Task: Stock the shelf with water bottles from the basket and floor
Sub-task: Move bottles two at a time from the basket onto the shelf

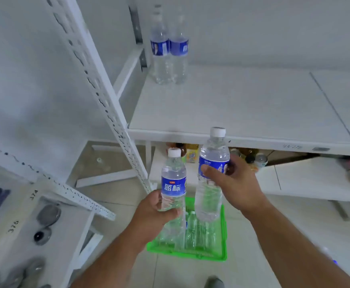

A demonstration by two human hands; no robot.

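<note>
My left hand grips a clear water bottle with a blue label and white cap by its lower body. My right hand grips a second, taller-looking water bottle around its blue label. Both bottles are upright, held in front of the white shelf and above the green basket on the floor. Several more clear bottles lie in the basket. Two water bottles stand side by side at the shelf's back left corner.
A white perforated upright frames the shelf's left side. A lower shelf holds assorted drinks and cans. Another shelf unit at the left carries dark round items. A shoe tip shows on the tiled floor.
</note>
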